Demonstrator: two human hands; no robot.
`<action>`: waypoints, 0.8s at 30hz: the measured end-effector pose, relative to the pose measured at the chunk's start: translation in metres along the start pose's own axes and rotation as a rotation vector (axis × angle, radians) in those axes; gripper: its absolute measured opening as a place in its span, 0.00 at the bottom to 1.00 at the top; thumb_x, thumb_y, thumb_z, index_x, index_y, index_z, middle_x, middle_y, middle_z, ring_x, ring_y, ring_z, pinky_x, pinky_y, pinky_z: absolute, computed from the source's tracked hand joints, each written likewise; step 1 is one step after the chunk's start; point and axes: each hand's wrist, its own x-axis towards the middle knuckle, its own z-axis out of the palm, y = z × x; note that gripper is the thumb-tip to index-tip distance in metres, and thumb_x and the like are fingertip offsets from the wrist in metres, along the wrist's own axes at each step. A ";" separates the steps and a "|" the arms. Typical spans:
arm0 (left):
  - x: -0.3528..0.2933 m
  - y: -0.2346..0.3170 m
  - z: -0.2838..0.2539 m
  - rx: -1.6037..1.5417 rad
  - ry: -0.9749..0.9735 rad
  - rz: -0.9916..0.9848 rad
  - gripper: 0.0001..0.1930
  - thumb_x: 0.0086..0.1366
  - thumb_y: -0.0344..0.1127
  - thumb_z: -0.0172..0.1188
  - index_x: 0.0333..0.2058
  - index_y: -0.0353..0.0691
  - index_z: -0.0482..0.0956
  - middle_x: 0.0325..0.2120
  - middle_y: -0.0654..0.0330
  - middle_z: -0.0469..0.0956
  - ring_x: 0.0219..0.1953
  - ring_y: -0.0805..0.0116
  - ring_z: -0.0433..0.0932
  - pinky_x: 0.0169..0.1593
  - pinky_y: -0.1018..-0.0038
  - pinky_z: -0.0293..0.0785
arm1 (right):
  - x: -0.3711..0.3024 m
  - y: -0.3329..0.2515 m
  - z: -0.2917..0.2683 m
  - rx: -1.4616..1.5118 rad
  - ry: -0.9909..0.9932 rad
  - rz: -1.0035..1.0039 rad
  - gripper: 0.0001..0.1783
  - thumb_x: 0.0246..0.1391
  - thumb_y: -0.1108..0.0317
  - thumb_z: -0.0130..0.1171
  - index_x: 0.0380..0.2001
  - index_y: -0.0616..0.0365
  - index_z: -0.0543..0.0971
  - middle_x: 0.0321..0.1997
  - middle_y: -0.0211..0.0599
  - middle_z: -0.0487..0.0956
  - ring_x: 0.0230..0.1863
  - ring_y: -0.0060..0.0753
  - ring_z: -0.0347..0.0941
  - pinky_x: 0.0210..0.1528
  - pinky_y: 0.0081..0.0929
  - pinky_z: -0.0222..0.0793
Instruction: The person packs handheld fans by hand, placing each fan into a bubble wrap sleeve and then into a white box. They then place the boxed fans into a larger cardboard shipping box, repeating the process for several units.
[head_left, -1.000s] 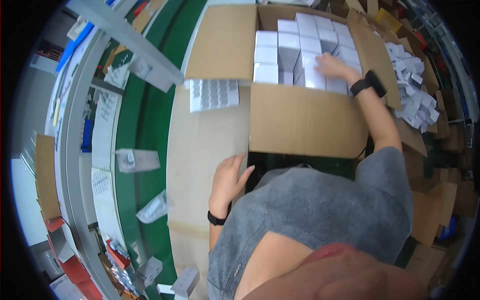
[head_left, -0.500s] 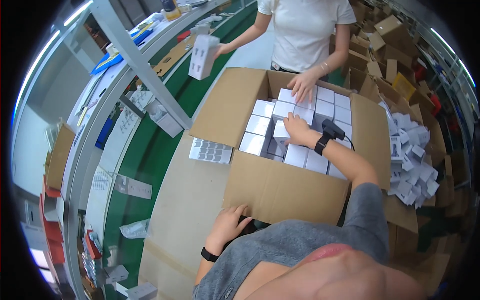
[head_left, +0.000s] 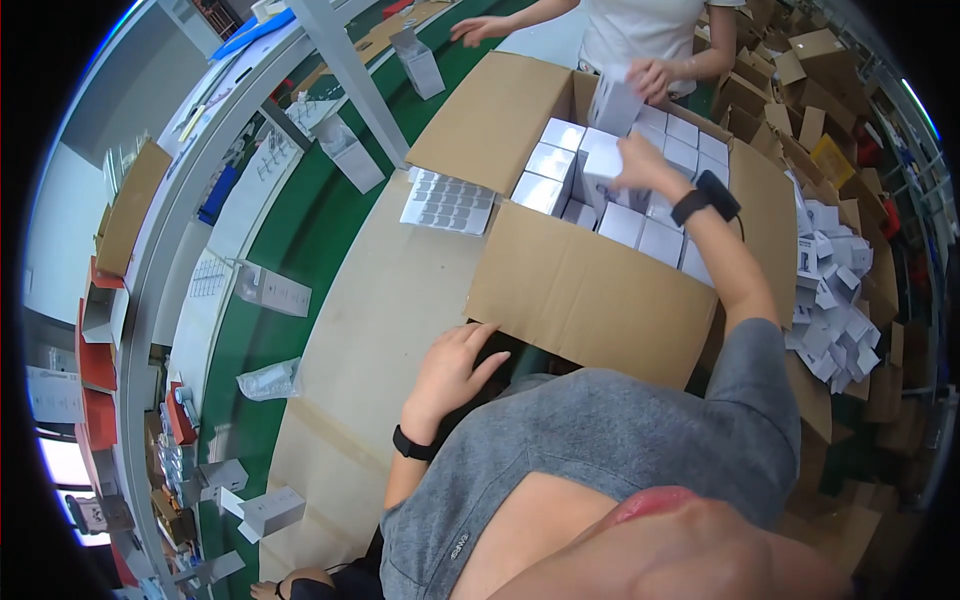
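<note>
A large open cardboard carton [head_left: 590, 285] stands on the table with rows of small white boxes [head_left: 545, 160] inside. My right hand [head_left: 645, 165] grips one white box [head_left: 598, 165], raised part way above its neighbours in the middle of the carton. My left hand [head_left: 455, 370] lies at the table's edge beside the near flap, thumb and fingers apart, with nothing in it. Across the carton, a co-worker's hand [head_left: 652, 80] holds another white box [head_left: 614, 100] above the far side. The co-worker's other hand [head_left: 480, 30] is stretched out, with nothing in it, over the green conveyor belt.
White boxes, one with its flap up [head_left: 418, 65], stand or lie along the green belt [head_left: 330, 215]. A sheet of grey stickers [head_left: 450, 203] lies by the carton. To the right are a heap of white boxes [head_left: 830, 290] and many brown cartons [head_left: 815, 45]. A metal post [head_left: 350, 80] rises at left.
My right hand has pulled its white box upward. The co-worker has let go of one box, now on the belt, and lifted another from the carton. My left hand stays by the flap.
</note>
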 end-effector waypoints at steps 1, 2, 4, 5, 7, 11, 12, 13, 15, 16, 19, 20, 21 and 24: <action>-0.005 -0.004 -0.004 -0.033 0.008 -0.017 0.20 0.55 0.37 0.56 0.46 0.37 0.69 0.39 0.49 0.73 0.44 0.51 0.70 0.47 0.66 0.67 | -0.012 -0.011 -0.022 0.065 0.127 -0.083 0.32 0.25 0.62 0.67 0.38 0.65 0.71 0.44 0.54 0.67 0.47 0.51 0.65 0.48 0.34 0.64; -0.005 -0.007 -0.010 -0.039 0.003 -0.018 0.20 0.55 0.37 0.56 0.46 0.37 0.69 0.39 0.49 0.73 0.44 0.51 0.70 0.47 0.66 0.67 | -0.029 -0.023 -0.046 0.129 0.255 -0.161 0.33 0.23 0.64 0.66 0.40 0.64 0.70 0.45 0.52 0.65 0.48 0.49 0.63 0.49 0.31 0.62; 0.001 -0.008 -0.021 -0.080 0.125 0.099 0.27 0.51 0.40 0.61 0.49 0.36 0.66 0.44 0.49 0.70 0.48 0.52 0.68 0.51 0.66 0.64 | -0.072 -0.055 -0.101 0.244 0.380 -0.459 0.34 0.23 0.69 0.64 0.42 0.63 0.68 0.45 0.48 0.64 0.48 0.46 0.61 0.50 0.30 0.60; 0.005 -0.006 -0.026 -0.099 0.187 0.153 0.31 0.49 0.41 0.64 0.50 0.35 0.65 0.47 0.50 0.69 0.50 0.52 0.66 0.52 0.65 0.62 | -0.093 -0.070 -0.124 0.244 0.370 -0.593 0.34 0.24 0.71 0.63 0.43 0.62 0.67 0.46 0.47 0.63 0.48 0.46 0.62 0.50 0.31 0.60; 0.019 -0.002 -0.039 -0.237 0.230 0.227 0.36 0.46 0.42 0.66 0.53 0.35 0.62 0.49 0.50 0.66 0.52 0.52 0.65 0.54 0.65 0.60 | -0.121 -0.101 -0.143 0.314 0.273 -0.811 0.34 0.26 0.73 0.62 0.45 0.61 0.66 0.46 0.47 0.63 0.49 0.46 0.62 0.50 0.33 0.60; 0.039 -0.003 -0.057 -0.629 -0.071 0.370 0.46 0.39 0.41 0.70 0.56 0.36 0.56 0.54 0.50 0.61 0.56 0.53 0.60 0.57 0.65 0.56 | -0.143 -0.147 -0.124 0.576 -0.037 -1.027 0.35 0.31 0.74 0.60 0.50 0.59 0.65 0.49 0.48 0.62 0.51 0.49 0.61 0.53 0.34 0.59; 0.042 -0.005 -0.058 -0.751 -0.236 0.387 0.48 0.38 0.41 0.71 0.57 0.36 0.55 0.55 0.50 0.59 0.57 0.53 0.59 0.58 0.64 0.54 | -0.143 -0.149 -0.119 0.582 -0.044 -1.014 0.35 0.31 0.74 0.60 0.50 0.59 0.65 0.49 0.48 0.62 0.51 0.49 0.61 0.53 0.34 0.59; 0.043 -0.006 -0.056 -0.763 -0.244 0.382 0.48 0.38 0.41 0.71 0.57 0.36 0.55 0.55 0.50 0.59 0.57 0.53 0.59 0.58 0.64 0.54 | -0.140 -0.150 -0.114 0.567 -0.034 -1.009 0.35 0.32 0.73 0.59 0.51 0.59 0.64 0.50 0.47 0.62 0.52 0.48 0.61 0.53 0.33 0.59; 0.042 -0.007 -0.049 -0.813 -0.057 0.235 0.47 0.37 0.39 0.71 0.56 0.37 0.56 0.53 0.49 0.61 0.55 0.53 0.61 0.57 0.63 0.55 | -0.131 -0.152 -0.102 0.549 -0.028 -1.015 0.36 0.36 0.73 0.58 0.54 0.59 0.62 0.53 0.47 0.61 0.54 0.46 0.60 0.54 0.32 0.59; 0.035 -0.007 -0.045 -0.832 0.039 0.147 0.46 0.37 0.38 0.70 0.56 0.37 0.57 0.51 0.49 0.62 0.54 0.52 0.62 0.57 0.62 0.55 | -0.128 -0.149 -0.095 0.571 -0.050 -1.021 0.36 0.36 0.73 0.58 0.54 0.59 0.62 0.53 0.47 0.61 0.54 0.46 0.60 0.54 0.32 0.59; 0.036 -0.010 -0.042 -0.247 0.283 0.253 0.45 0.36 0.36 0.69 0.56 0.38 0.58 0.48 0.50 0.64 0.50 0.53 0.63 0.54 0.62 0.57 | -0.125 -0.144 -0.071 0.817 -0.073 -0.781 0.33 0.43 0.70 0.56 0.56 0.58 0.61 0.56 0.44 0.60 0.56 0.40 0.59 0.54 0.32 0.59; 0.038 -0.013 -0.042 0.062 0.386 0.318 0.44 0.36 0.35 0.68 0.55 0.39 0.59 0.46 0.51 0.65 0.49 0.54 0.64 0.52 0.62 0.58 | -0.127 -0.151 -0.059 0.809 -0.070 -0.706 0.32 0.45 0.69 0.56 0.55 0.58 0.61 0.56 0.44 0.61 0.56 0.39 0.60 0.54 0.32 0.60; 0.037 -0.014 -0.044 0.064 0.382 0.301 0.44 0.36 0.35 0.68 0.55 0.39 0.59 0.46 0.51 0.65 0.49 0.54 0.64 0.52 0.62 0.58 | -0.130 -0.158 -0.050 0.797 -0.061 -0.627 0.31 0.47 0.68 0.55 0.55 0.58 0.61 0.56 0.43 0.62 0.56 0.38 0.61 0.54 0.32 0.61; 0.032 -0.018 -0.047 0.266 0.390 0.341 0.42 0.35 0.32 0.66 0.54 0.42 0.60 0.41 0.53 0.65 0.45 0.55 0.65 0.48 0.63 0.58 | -0.130 -0.175 -0.038 0.811 -0.050 -0.524 0.29 0.48 0.67 0.55 0.55 0.59 0.62 0.55 0.43 0.64 0.55 0.37 0.63 0.52 0.31 0.62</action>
